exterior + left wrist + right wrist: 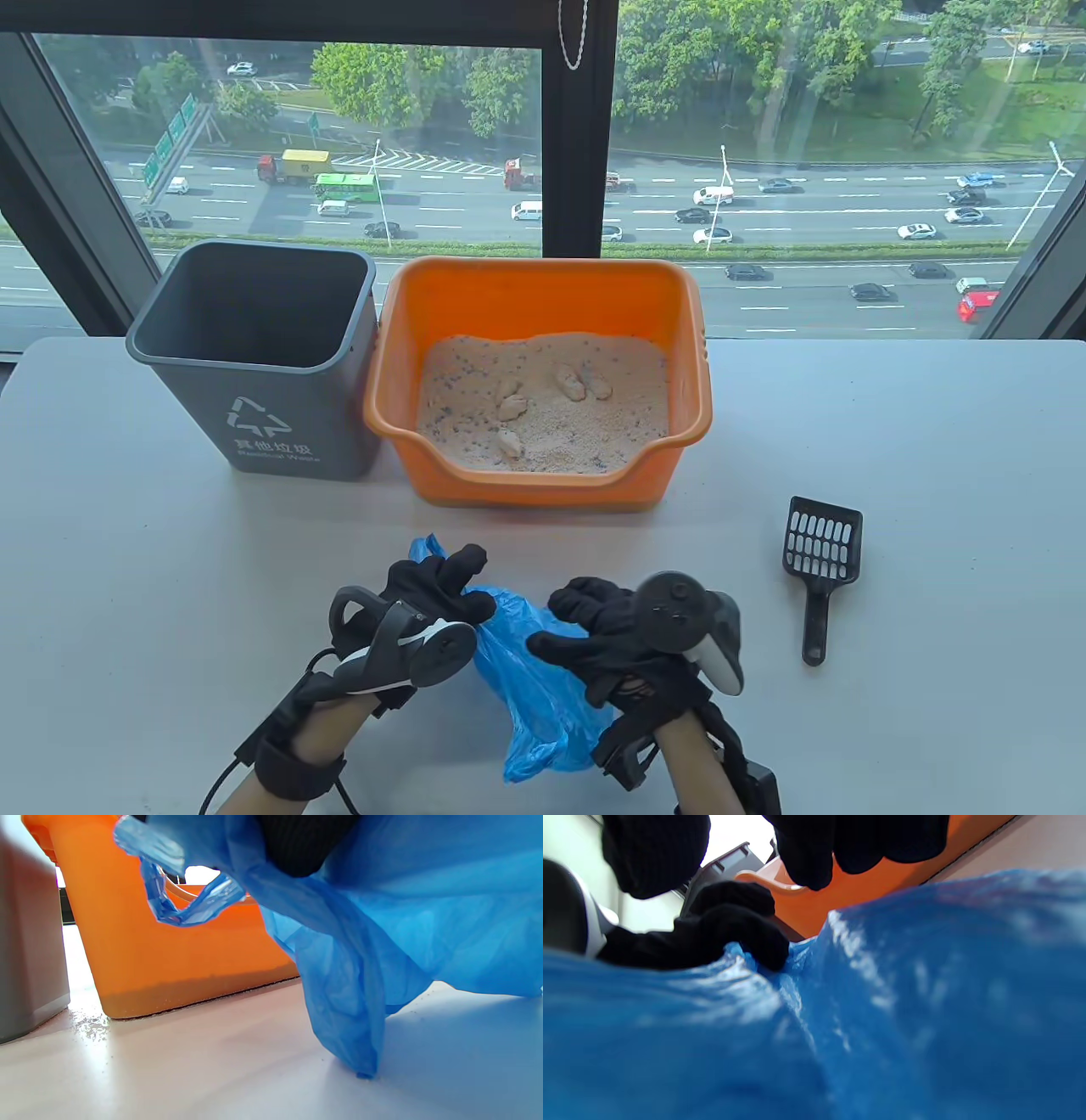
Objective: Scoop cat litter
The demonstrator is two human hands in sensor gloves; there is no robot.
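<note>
- Nearest the bottom edge of the table view, the left hand [424, 607] and the right hand [611, 632] both hold a thin blue plastic bag [526, 679] between them, above the white table [933, 509].
- The left hand's fingers [729, 925] are closed together, pinching a fold of the bag; one finger sticks out straight towards the tub.
- The right hand's fingers [806, 853] are curled over the bag's other edge; whether they clamp it fully cannot be told, since the tracker hides the palm.
- In the left wrist view, a loose handle loop [186, 899] of the bag dangles free and its lowest corner touches the table.
- The bag's lower end is covered by the right forearm in the table view.
- The black litter scoop [819, 577] lies flat, well to the right of the hands, untouched; its long axis runs near to far, handle towards the person, slotted head pointing towards the window.
- Farther back stands the orange litter tub [543, 289], holding pale litter [594, 424] with several light clumps [573, 384] on top.
- Just left of it, touching or nearly so, stands a grey bin [254, 373] with a white recycling triangle and Chinese characters; the small English line below is too faint to read.
- Behind them, a window [764, 127] overlooks a busy road.
</note>
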